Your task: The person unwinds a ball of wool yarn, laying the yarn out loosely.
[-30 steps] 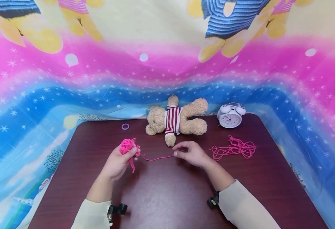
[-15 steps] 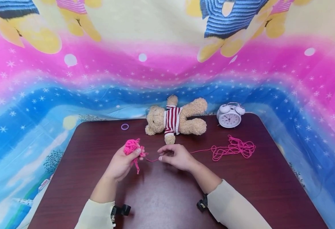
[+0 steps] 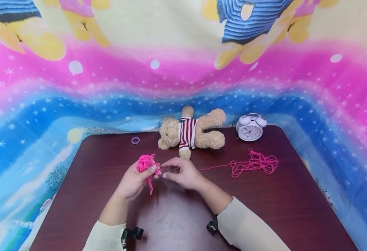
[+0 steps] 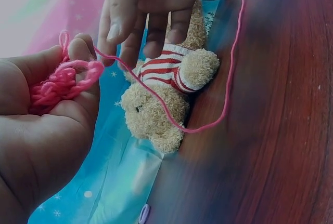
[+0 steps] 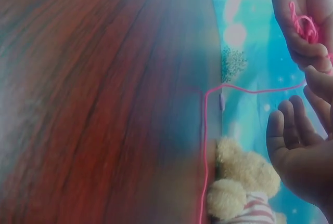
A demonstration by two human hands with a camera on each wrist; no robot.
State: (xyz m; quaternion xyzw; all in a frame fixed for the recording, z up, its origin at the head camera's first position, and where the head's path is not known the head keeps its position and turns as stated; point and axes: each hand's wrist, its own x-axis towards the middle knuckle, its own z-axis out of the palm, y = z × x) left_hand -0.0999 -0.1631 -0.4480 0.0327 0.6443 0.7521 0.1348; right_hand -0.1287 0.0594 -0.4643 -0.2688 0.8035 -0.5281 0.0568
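Note:
A bundle of pink yarn sits in my left hand, gripped between thumb and curled fingers, with a short tail hanging below it. My right hand is just to its right, thumb and forefinger spread apart and close to the bundle. In the left wrist view, the right hand's other fingers extend loosely. A yarn strand runs from the bundle past the right fingertips and droops in a loop toward the table. It leads to a loose tangle of the same yarn at the right.
On the dark wooden table, a teddy bear in a striped shirt lies on its back at the rear. A white alarm clock stands behind the yarn tangle, and a purple ring lies at back left. A printed cloth hangs behind.
My right hand has moved left along the strand, up to the bundle. The left hand has shifted slightly right, still holding the bundle.

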